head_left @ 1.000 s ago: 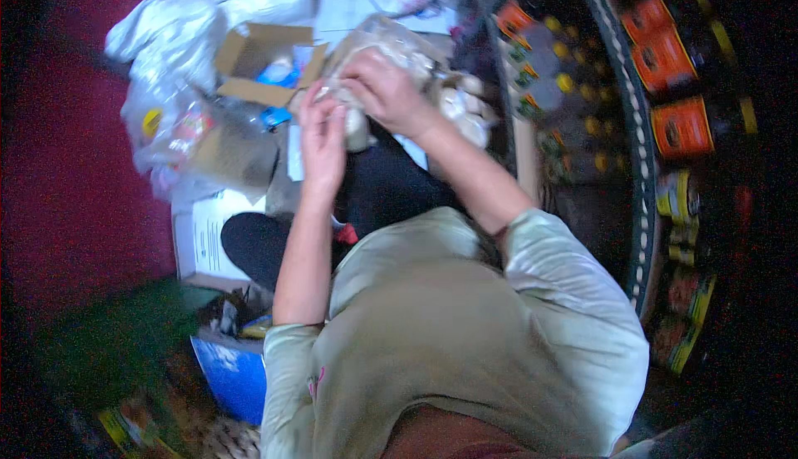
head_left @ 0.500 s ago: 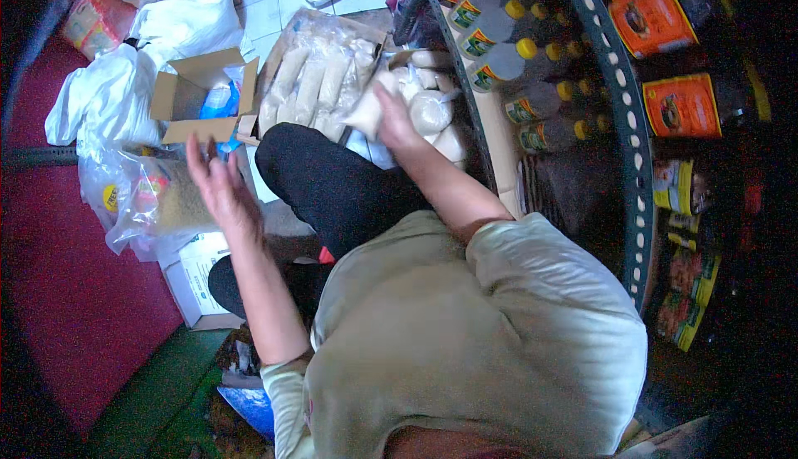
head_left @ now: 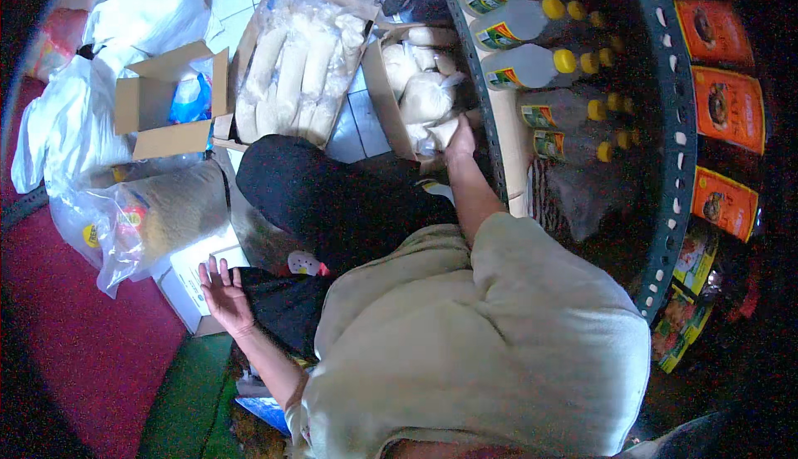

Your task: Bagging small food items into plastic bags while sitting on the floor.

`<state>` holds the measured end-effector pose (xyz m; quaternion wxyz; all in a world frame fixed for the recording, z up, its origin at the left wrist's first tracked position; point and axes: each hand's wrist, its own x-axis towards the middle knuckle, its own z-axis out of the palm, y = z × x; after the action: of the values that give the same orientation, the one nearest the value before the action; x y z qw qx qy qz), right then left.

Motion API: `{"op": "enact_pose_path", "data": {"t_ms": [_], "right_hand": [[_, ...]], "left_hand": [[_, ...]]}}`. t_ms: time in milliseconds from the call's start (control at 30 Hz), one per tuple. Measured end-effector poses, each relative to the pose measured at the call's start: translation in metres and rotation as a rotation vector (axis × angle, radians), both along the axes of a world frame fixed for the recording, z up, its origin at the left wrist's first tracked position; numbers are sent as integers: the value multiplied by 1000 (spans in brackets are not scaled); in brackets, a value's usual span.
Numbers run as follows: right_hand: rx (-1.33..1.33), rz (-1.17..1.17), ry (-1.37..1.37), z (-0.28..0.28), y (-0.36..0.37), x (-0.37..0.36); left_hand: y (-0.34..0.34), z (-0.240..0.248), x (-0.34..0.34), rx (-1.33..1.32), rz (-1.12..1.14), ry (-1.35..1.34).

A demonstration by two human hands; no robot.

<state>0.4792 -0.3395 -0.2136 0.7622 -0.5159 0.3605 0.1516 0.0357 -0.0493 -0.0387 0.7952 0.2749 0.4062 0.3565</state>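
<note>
At the near right corner of a cardboard box (head_left: pixel 381 85), my right hand (head_left: pixel 461 141) is closed on a small plastic bag of white granules (head_left: pixel 443 132). Its fingertips are partly hidden. Similar knotted bags (head_left: pixel 426 97) fill that box. My left hand (head_left: pixel 226 297) lies palm up by my dark-clothed left knee, fingers spread and nothing in it. Left of the box stands a wider carton (head_left: pixel 249 47) with long clear packs of pale granules (head_left: pixel 291 76).
A small open carton (head_left: pixel 170 141) holds something blue. Beside it are white sacks (head_left: pixel 75 118) and a clear bag of brown grain (head_left: pixel 179 205). To the right, a metal shelf (head_left: pixel 665 168) carries yellow-capped bottles (head_left: pixel 524 68) and orange packets (head_left: pixel 727 114).
My right hand has brought the bag of granules down and right into the box's near corner. My left hand has dropped back toward my knee. The view has shifted slightly.
</note>
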Motion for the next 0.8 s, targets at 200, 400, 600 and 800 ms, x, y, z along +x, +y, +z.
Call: {"op": "enact_pose_path", "data": {"t_ms": [200, 400, 600, 800], "right_hand": [[-700, 198, -16, -81, -48, 69], [-1326, 343, -260, -105, -85, 66], [-1413, 418, -384, -60, -79, 57], [-1352, 593, -487, -23, -57, 41]], "left_hand": [[0, 6, 14, 7, -45, 113], [2, -1, 8, -6, -63, 158], [4, 1, 16, -25, -76, 145], [10, -4, 20, -69, -66, 103]]}}
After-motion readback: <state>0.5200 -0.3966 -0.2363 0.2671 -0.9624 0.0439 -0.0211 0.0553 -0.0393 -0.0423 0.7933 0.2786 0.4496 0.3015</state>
